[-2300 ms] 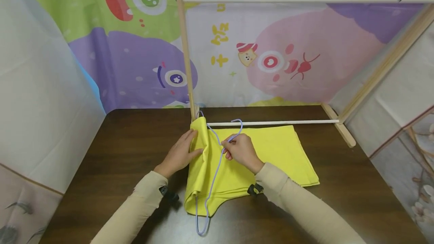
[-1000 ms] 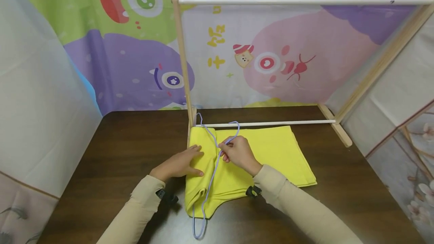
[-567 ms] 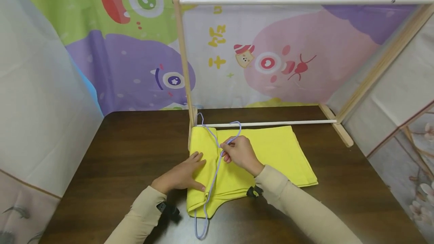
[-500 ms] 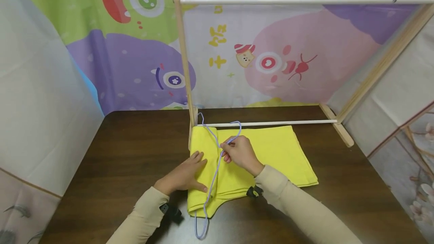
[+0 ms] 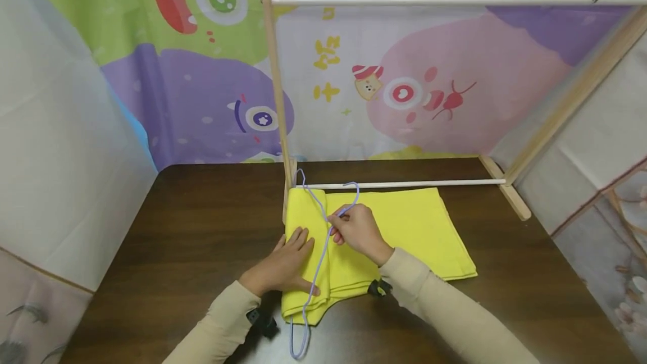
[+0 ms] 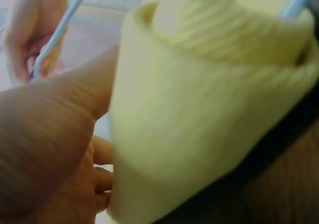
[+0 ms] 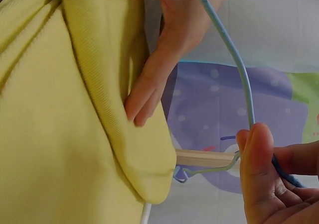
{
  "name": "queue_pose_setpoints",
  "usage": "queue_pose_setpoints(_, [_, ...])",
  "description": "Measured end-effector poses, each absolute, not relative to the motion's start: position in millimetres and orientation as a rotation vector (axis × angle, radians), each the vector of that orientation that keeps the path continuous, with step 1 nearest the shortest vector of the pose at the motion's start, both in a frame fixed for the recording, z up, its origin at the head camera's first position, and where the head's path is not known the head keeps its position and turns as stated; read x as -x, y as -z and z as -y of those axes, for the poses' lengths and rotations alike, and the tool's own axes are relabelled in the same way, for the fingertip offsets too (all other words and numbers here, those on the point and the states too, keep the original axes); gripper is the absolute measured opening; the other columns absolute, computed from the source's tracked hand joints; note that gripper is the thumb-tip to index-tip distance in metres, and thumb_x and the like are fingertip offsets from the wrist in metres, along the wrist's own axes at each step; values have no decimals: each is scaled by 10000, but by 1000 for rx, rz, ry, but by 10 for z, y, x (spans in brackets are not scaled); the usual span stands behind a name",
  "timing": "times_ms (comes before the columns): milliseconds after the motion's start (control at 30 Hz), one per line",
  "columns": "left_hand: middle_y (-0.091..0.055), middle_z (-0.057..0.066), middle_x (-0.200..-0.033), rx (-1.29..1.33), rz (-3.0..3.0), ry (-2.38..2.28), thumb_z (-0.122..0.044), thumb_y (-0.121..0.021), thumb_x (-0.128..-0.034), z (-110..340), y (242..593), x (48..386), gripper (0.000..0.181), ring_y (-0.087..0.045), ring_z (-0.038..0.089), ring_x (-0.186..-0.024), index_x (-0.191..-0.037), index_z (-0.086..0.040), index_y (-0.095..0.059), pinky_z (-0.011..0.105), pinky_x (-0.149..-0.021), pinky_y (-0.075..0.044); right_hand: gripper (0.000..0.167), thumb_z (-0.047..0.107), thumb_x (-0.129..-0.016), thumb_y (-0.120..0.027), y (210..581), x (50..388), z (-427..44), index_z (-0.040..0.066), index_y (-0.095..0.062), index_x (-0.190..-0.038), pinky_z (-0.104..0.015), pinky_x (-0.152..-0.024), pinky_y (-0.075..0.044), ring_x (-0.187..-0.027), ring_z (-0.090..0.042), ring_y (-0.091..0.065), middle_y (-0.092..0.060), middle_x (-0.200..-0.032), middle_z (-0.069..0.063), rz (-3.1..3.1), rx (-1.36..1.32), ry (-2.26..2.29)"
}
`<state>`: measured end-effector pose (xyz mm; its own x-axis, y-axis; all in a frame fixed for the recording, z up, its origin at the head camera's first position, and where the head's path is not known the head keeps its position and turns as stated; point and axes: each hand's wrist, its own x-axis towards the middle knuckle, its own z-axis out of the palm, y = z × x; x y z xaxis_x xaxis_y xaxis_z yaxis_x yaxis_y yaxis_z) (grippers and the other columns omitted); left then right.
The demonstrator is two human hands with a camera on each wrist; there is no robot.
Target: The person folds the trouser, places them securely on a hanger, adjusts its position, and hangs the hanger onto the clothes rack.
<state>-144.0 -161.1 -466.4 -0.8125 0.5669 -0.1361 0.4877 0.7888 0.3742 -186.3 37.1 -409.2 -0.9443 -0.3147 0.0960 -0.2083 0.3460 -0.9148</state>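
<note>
A folded yellow garment (image 5: 404, 229) lies across the table; I cannot tell its exact kind. Its left end is turned over to the right through a lilac wire hanger (image 5: 322, 256), whose far corner and near loop stick out past the cloth. My left hand (image 5: 283, 265) rests on the turned-over part with fingers spread, its thumb near the hanger wire. Just below the hook, my right hand (image 5: 360, 232) pinches the hanger between thumb and fingers. The right wrist view shows that hanger (image 7: 234, 50) wire running up from the pinch, with the garment (image 7: 55, 134) beside it.
Behind the cloth stands a rack with wooden side posts (image 5: 275, 83), a white top bar (image 5: 434, 0) and a white lower bar (image 5: 404, 184). Its right foot (image 5: 513, 198) rests on the dark wooden table (image 5: 202, 212). A printed curtain (image 5: 212, 83) hangs behind.
The turned-over end, bunched and raised earlier, now lies flatter over the hanger wire. My left hand has slid toward the near side and rightward along it. My right hand's hold is unchanged.
</note>
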Motion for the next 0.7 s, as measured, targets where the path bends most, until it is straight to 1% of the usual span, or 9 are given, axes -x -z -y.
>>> queue_pose_setpoints(100, [-169,296,-1556,-830,-2748,-459,-644,-716,-751,1564,4661,1434,1090,-110,437,-1446,-1490,47,-311,657,-1097,-128,154,7,-934,-620,4077,1869,-368,-63,-680,-810,-278,-468,-525,-452,-133,-591,-625,-578,-64,-2506,507,1672])
queue_pose_setpoints(200, [-198,251,-1566,-835,-2752,-419,-635,-705,-761,1543,4657,1419,1050,-129,426,-1446,-1502,3,-323,663,-1095,-118,164,19,-941,-617,4061,1867,-359,-55,-677,-807,-276,-472,-524,-456,-134,-593,-625,-578,-65,-2502,517,1656])
queue_pose_setpoints(333, [-231,224,-1564,-870,-2728,-370,-626,-705,-766,1524,4656,1408,1031,-163,417,-1442,-1499,-3,-335,641,-1111,-102,159,20,-940,-620,4071,1856,-354,-58,-677,-814,-286,-476,-528,-456,-135,-592,-625,-578,-75,-2495,492,1646])
queue_pose_setpoints(467, [-225,235,-1563,-856,-2731,-340,-648,-701,-757,1488,4686,1407,1062,-160,420,-1442,-1500,10,-323,632,-1117,-78,155,22,-942,-618,4079,1850,-356,-69,-675,-829,-304,-484,-536,-464,-145,-598,-632,-590,-79,-2483,486,1653])
queue_pose_setpoints(600, [-267,250,-1543,-811,-2795,-397,-657,-680,-778,1402,4741,1405,1001,-194,428,-1431,-1447,31,-395,668,-1092,-104,152,15,-939,-615,4070,1844,-365,-88,-676,-847,-303,-481,-534,-461,-148,-598,-630,-585,-70,-2492,490,1659])
queue_pose_setpoints(700, [-295,258,-1527,-780,-2833,-445,-651,-668,-795,1334,4775,1405,917,-227,430,-1420,-1365,36,-457,693,-1069,-131,150,12,-941,-611,4079,1838,-370,-95,-675,-856,-293,-479,-532,-463,-146,-599,-628,-584,-62,-2490,491,1657])
